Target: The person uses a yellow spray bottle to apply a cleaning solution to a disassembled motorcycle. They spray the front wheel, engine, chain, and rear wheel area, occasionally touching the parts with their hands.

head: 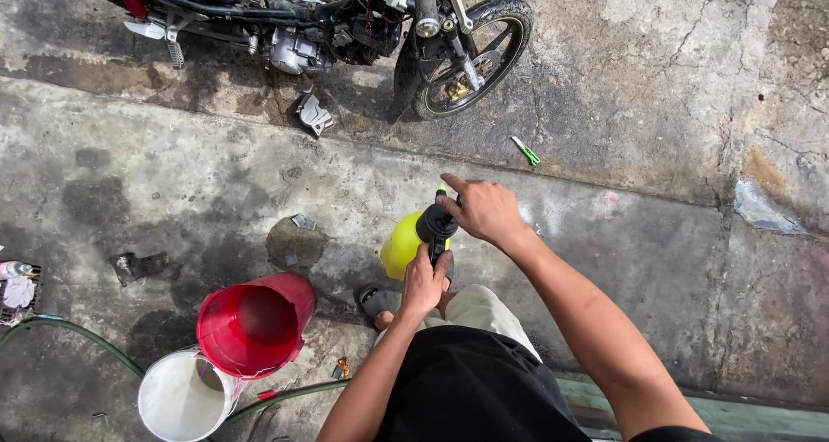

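Observation:
A yellow pump sprayer bottle (401,245) with a black pump head (437,224) hangs in front of me above the concrete. My left hand (423,284) is shut on the sprayer's black handle from below. My right hand (482,209) rests on top of the pump head, fingers curled over it, index finger pointing at the small green nozzle tip (441,186).
A motorcycle (345,28) stands at the top, front wheel (471,58) turned toward me. A red bucket (255,323) and a white bucket (183,396) sit at lower left beside a green hose (78,334). A green-handled tool (525,151) lies on the concrete.

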